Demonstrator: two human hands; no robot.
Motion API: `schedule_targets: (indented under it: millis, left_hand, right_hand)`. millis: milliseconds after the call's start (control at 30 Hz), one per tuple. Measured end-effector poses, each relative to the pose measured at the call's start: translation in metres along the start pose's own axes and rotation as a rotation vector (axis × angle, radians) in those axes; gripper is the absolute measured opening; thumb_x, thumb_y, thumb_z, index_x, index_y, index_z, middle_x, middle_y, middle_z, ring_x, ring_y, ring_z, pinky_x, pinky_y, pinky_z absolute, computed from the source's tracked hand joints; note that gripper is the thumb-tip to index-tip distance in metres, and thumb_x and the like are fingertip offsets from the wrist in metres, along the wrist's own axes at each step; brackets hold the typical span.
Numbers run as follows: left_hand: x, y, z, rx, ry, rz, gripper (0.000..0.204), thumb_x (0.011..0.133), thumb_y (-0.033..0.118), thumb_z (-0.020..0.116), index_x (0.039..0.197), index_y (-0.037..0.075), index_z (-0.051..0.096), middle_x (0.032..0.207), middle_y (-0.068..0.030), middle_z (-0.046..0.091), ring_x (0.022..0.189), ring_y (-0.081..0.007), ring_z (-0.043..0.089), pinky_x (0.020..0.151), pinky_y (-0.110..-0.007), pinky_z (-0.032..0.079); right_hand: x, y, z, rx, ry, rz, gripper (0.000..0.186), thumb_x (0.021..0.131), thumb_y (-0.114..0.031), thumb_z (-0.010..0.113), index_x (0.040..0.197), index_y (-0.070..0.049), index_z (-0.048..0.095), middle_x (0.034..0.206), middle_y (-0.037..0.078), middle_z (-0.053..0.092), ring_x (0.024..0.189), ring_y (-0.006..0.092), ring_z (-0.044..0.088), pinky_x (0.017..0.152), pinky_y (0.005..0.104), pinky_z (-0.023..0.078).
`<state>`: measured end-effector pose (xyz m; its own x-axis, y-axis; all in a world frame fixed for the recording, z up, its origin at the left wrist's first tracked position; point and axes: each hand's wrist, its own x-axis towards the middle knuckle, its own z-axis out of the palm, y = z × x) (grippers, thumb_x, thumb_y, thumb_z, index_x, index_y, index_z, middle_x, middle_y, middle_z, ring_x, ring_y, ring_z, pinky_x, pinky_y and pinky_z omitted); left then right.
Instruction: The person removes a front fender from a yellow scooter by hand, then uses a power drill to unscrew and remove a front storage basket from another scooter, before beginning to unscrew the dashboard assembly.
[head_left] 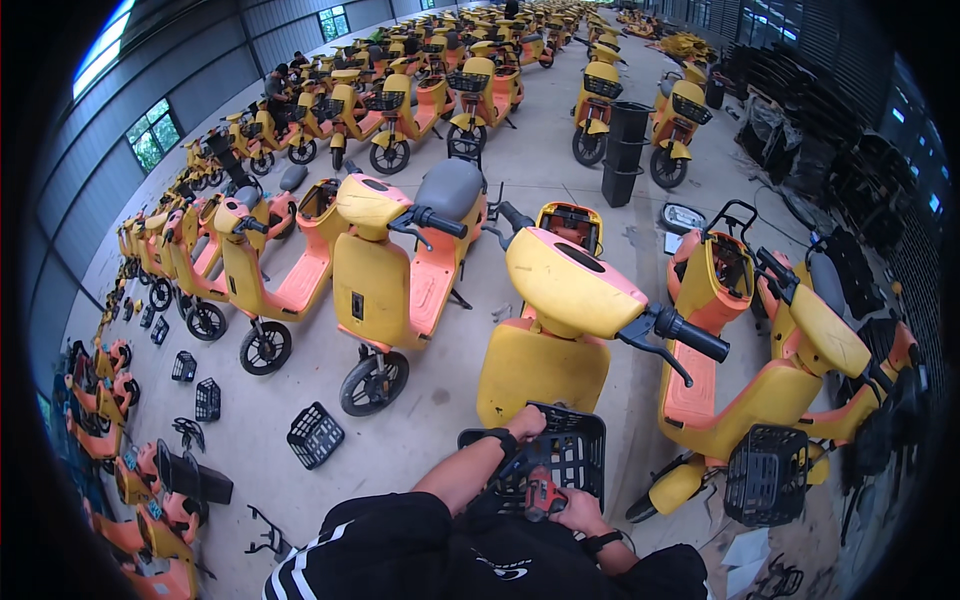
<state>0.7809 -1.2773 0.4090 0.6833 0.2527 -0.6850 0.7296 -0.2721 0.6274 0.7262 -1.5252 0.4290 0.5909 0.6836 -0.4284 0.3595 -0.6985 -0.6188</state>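
Note:
Right in front of me stands a yellow scooter (560,290) with a pink-edged head cover, and a black plastic basket (590,440) sits against its front panel. My left hand (525,423) is closed at the basket's rim on the scooter side, with its fingertips partly hidden. My right hand (578,511) grips a red cordless drill (541,493) over the basket's near part. The drill's tip is too small and dark to make out. Both wrists carry dark bands.
On the right is another yellow scooter (820,340) with its basket (767,475) attached. A scooter with a grey seat (375,270) stands to the left. Loose black baskets (315,436) lie on the floor there. Stacked black bins (626,155) stand farther back, before rows of scooters.

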Motion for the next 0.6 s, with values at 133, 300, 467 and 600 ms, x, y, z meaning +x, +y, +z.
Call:
schedule_targets:
  millis: [133, 300, 467, 600]
  left_hand:
    - [-0.014, 0.003, 0.0, 0.03, 0.057, 0.05, 0.035, 0.089, 0.021, 0.05, 0.068, -0.005, 0.059, 0.053, -0.016, 0.057, 0.042, -0.0274, 0.057, 0.044, -0.039, 0.045]
    - [-0.018, -0.007, 0.009, 0.491, 0.384, 0.325, 0.027, 0.085, 0.022, 0.056, 0.076, -0.001, 0.066, 0.073, -0.0204, 0.066, 0.066, -0.0325, 0.066, 0.063, -0.042, 0.053]
    - [-0.013, -0.002, 0.015, 0.639, 0.34, 0.273, 0.021, 0.078, 0.018, 0.06, 0.084, -0.001, 0.068, 0.087, -0.0227, 0.066, 0.083, -0.0358, 0.066, 0.075, -0.042, 0.054]
    - [-0.011, 0.002, 0.014, 0.622, 0.302, 0.255, 0.02, 0.076, 0.017, 0.061, 0.085, 0.0, 0.069, 0.089, -0.0219, 0.066, 0.085, -0.0368, 0.066, 0.078, -0.043, 0.053]
  right_hand:
    - [0.002, 0.003, 0.002, 0.0, -0.004, 0.002, 0.064, 0.056, -0.037, 0.075, 0.113, -0.011, 0.063, 0.1, 0.014, 0.066, 0.093, 0.0322, 0.063, 0.084, 0.0399, 0.049]
    - [0.003, 0.003, 0.003, -0.018, -0.012, 0.008, 0.065, 0.056, -0.038, 0.074, 0.114, -0.012, 0.063, 0.1, 0.014, 0.066, 0.093, 0.0323, 0.063, 0.084, 0.0403, 0.049]
    - [0.005, 0.005, 0.005, -0.042, -0.029, 0.013, 0.065, 0.055, -0.04, 0.074, 0.114, -0.012, 0.063, 0.099, 0.015, 0.066, 0.093, 0.0328, 0.063, 0.083, 0.0406, 0.05]
    - [0.005, 0.004, 0.004, -0.063, -0.069, 0.004, 0.065, 0.056, -0.04, 0.074, 0.114, -0.01, 0.063, 0.1, 0.016, 0.066, 0.093, 0.0323, 0.063, 0.083, 0.0401, 0.05]
